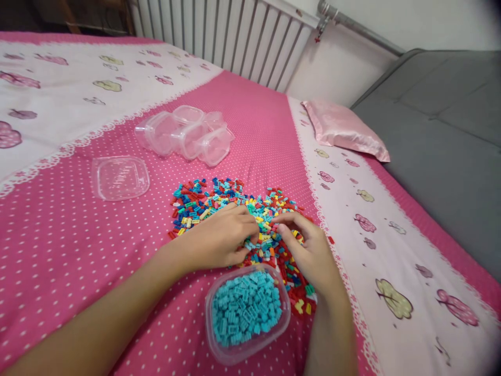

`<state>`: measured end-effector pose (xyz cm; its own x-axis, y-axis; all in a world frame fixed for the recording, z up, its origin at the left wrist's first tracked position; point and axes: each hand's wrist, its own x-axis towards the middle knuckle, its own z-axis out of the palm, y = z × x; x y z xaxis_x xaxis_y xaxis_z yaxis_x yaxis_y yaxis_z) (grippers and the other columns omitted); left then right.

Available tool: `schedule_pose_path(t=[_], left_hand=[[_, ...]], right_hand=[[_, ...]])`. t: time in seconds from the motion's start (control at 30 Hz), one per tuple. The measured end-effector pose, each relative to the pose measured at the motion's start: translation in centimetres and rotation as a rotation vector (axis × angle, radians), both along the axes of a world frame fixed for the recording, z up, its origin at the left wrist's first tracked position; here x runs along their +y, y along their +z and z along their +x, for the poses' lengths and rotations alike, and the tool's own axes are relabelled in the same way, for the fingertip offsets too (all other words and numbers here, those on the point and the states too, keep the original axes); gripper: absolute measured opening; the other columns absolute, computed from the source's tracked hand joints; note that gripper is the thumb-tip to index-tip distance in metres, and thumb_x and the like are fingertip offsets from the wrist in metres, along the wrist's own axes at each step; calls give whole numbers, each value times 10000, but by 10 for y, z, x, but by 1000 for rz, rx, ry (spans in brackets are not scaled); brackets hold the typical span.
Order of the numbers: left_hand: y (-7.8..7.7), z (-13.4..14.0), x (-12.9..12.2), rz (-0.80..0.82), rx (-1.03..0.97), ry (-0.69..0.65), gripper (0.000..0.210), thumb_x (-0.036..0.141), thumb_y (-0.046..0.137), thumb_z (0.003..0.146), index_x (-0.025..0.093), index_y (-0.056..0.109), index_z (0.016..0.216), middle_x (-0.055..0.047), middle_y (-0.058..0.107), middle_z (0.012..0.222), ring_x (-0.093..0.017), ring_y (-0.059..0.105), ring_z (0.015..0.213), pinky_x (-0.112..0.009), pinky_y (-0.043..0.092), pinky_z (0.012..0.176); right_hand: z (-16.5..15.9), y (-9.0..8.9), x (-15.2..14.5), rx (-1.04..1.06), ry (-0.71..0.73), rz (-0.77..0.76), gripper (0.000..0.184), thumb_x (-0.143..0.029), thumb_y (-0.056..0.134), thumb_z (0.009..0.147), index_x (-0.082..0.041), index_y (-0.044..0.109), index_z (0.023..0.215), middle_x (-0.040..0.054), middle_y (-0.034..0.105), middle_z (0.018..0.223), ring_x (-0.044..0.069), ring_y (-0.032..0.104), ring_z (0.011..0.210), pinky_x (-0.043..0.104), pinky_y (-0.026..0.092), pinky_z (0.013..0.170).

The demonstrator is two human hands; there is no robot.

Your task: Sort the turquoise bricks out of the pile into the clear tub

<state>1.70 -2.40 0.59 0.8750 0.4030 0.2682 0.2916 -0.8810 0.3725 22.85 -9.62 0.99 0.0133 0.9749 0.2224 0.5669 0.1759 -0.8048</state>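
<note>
A loose heap of small building bricks (270,256) in red, yellow, green and several blues is spread over the pink bedsheet. Both hands reach into it. My left hand (229,232) rests on the left and middle of the heap, its fingers curled down among the bricks; whatever they hold is hidden. From the right side, my right hand (309,248) has its thumb and forefinger tips nearly together in a pinch, too small to show what is in it. Close below the hands stands a clear plastic tub (209,318) filled with turquoise bricks (246,305).
Several empty clear tubs (188,133) lie grouped beyond the heap. A clear lid (121,178) lies flat to their left. Farther off are a pink pillow (344,128), a grey headboard (434,104) and a white radiator (227,39).
</note>
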Motion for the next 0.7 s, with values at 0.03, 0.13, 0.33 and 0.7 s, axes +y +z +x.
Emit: schedule_pose_path(t=[0.03,0.13,0.33,0.7], left_hand=[[0,0,1,11,-6,15,85,136,609,846,188,646,903,-29,619,854,-212,554,863,-342,384,837],[-2,-1,1,27,-47,56,103,151,584,883,190,653,949,-32,615,861,-211,562,847,-349,374,824],[-2,-2,0,-40,-187,20,104,202,608,926,213,675,1004,-13,645,865,-194,574,857,-324,373,816],[6,-1,2,56,-392,-21,104,199,635,960,203,701,1040,-1,743,872,-165,605,808,-298,385,767]], right_hand=[[0,0,0,7,14,-18,151,-293,564,984,-250,694,1046,30,723,1050,209,669,991,342,485,884],[-3,0,1,31,75,-83,129,-285,588,972,-246,687,1045,25,731,1029,208,676,998,339,493,886],[-10,2,1,180,203,-105,133,-192,721,877,-242,643,972,-20,700,928,151,659,840,277,516,800],[-1,13,-12,242,258,-3,218,-150,754,841,-279,695,1007,-42,682,840,125,645,769,246,509,727]])
